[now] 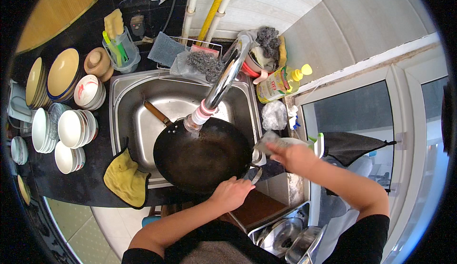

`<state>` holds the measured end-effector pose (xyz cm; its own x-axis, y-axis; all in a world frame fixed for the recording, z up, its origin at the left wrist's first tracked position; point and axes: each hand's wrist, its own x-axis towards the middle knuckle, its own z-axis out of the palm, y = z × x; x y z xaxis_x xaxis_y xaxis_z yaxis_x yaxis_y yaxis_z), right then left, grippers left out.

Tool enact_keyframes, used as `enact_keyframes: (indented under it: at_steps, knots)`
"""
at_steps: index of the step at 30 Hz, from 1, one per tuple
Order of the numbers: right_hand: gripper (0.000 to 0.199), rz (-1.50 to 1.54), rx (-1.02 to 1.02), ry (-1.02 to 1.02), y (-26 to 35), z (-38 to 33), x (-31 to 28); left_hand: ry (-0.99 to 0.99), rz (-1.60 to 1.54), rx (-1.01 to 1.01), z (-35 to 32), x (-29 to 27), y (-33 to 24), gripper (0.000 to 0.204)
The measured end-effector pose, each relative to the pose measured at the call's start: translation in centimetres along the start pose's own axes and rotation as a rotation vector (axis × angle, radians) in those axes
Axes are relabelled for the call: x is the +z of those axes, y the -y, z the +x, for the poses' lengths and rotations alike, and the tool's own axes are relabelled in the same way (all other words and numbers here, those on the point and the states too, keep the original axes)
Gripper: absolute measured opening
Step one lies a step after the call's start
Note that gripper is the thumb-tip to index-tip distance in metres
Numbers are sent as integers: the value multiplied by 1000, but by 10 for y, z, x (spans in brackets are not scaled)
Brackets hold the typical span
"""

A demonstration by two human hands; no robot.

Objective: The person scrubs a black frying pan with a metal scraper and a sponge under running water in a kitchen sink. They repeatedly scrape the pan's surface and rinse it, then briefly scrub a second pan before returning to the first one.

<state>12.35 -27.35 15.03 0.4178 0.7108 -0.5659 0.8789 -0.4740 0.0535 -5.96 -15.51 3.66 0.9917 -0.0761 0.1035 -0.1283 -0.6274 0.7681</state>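
Observation:
A large black wok point(202, 161) rests in the metal sink point(124, 107), its wooden handle pointing to the far left. My left hand point(232, 193) is closed at the wok's near right rim, beside its metal loop handle point(257, 174); the fingertips are partly hidden. At the wok's right edge, my right hand point(294, 157) grips a greyish scrubbing pad point(267, 142), somewhat blurred. The chrome faucet point(227, 76) arches over the sink, its spout above the wok's far edge.
Stacked bowls point(71, 128) and plates point(64, 73) crowd the left counter. A yellow cloth point(126, 178) drapes over the sink's front left edge. Behind stand a rack with mesh scrubbers point(204, 63) and a yellow soap bottle point(275, 87). Pot lids point(281, 235) sit below right.

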Motion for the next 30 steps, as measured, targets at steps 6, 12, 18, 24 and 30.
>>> enact_keyframes:
  at_steps: [6,12,18,24,30]
  knots:
    - [43,21,52,361,2,6,-24,-8,-20,12,3,-1,0,28]
    - [44,83,-36,591,8,36,2,6,12,-3,3,-1,-3,27]
    - [51,88,162,364,0,14,-15,-8,14,-12,2,-4,-1,26]
    - [48,237,-24,579,-8,13,-13,0,8,6,3,-4,-2,26]
    - [36,201,10,682,-21,15,-33,-22,3,24,2,-1,1,25]
